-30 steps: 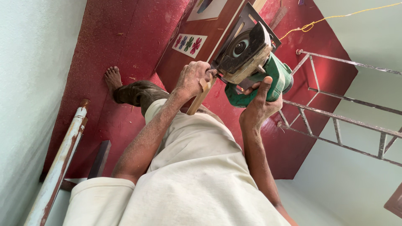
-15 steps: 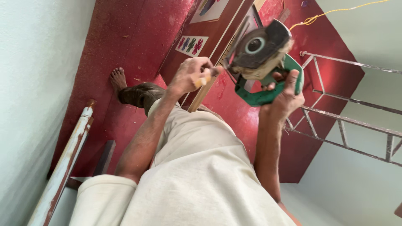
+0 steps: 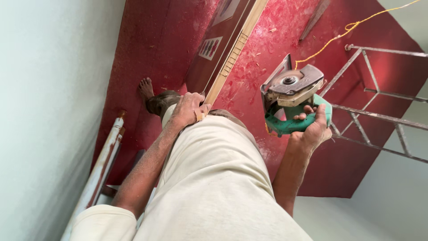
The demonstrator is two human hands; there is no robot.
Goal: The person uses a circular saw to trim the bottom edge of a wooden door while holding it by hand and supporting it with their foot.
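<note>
Gripping wood strip (image 3: 232, 56) in our left hand (image 3: 189, 108), long axis running up-right; right hand (image 3: 312, 127) fingers wrapped round saw (image 3: 292, 100).

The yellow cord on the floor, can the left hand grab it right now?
Probably not. The left hand is wrapped around the wooden strip, and the yellow cord lies far across the red floor, beyond the green saw.

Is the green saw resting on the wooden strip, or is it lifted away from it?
Lifted away. The right hand holds the green saw in the air, apart from the wooden strip that the left hand grips.
</note>
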